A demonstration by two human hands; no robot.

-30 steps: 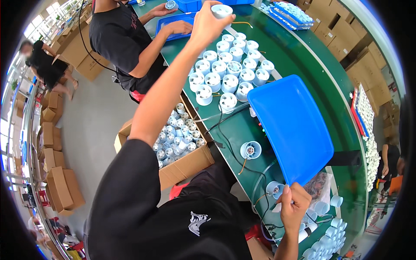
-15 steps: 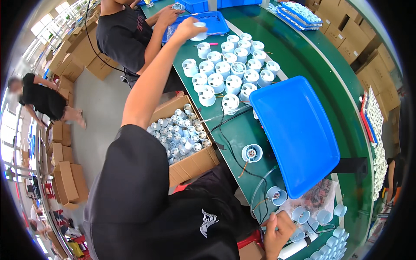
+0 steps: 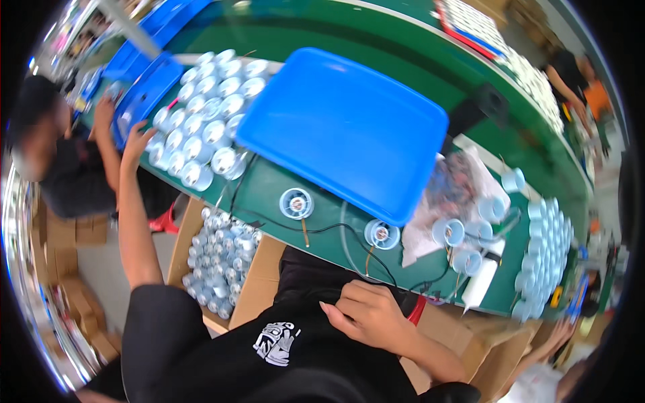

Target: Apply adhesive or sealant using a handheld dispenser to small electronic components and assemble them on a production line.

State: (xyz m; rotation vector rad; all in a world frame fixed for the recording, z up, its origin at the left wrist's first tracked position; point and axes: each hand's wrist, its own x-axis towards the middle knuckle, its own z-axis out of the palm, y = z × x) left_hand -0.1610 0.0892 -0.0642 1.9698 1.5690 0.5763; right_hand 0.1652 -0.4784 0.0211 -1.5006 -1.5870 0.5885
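The left hand (image 3: 138, 141) reaches out, fingers open and holding nothing, to the little white cups (image 3: 201, 131) standing on the green desk (image 3: 269, 188). They look light and stiff (hold one around its side). The right hand (image 3: 366, 316) rests empty by the lap.

— What colour is the bench (image 3: 403, 40)?

— Deep green, with a paler edge along the near side.

— And the tray (image 3: 342, 127) on it?

— Plain bright blue, no pattern. The bins (image 3: 144, 80) at the far left are the same blue.

— The cups (image 3: 201, 127) beside the tray?

— Pale blue-white, shiny, with silvery insides. The ones in the box (image 3: 259, 282) below look alike; the box itself is brown cardboard.

— The two discs (image 3: 296, 203) near the edge?

— Light blue rims, white centres, a small reddish-brown spot in the middle. Black wires (image 3: 322, 228) run between them.

— The shirt (image 3: 222, 356)?

— Black, with a small white printed emblem.
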